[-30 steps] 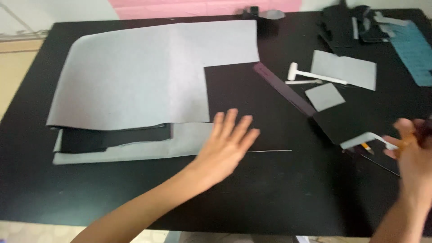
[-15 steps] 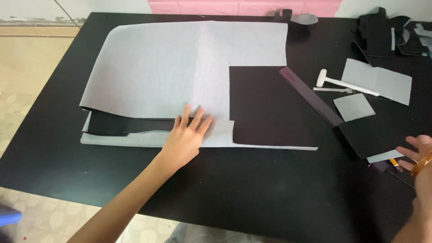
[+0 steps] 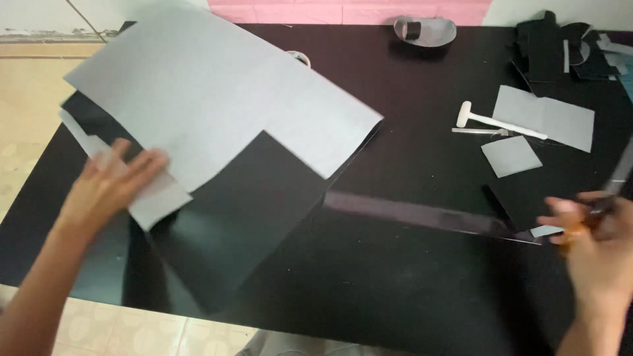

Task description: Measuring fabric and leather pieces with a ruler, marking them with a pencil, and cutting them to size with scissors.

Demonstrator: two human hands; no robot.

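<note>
a big matte grey sheet [image 3: 217, 99] with a notched corner lies skewed over black sheets [image 3: 231, 224] at the table's left. the left hand [image 3: 109, 188] presses on it, fingers spread. the right hand [image 3: 593, 244], blurred at near right, grips a thin tool [image 3: 616, 181].

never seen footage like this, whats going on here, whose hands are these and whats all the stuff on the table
No machine here: a camera worn on a person's head looks down at their own two bare hands over a black table. The left hand presses on a stack of grey sheets and black sheets, which lies skewed. The right hand is blurred; it seems to have something small and orange in its grip, but I cannot tell what. Also there: a long dark strip, a white mallet, small grey pieces, a tape roll and black scraps.
</note>
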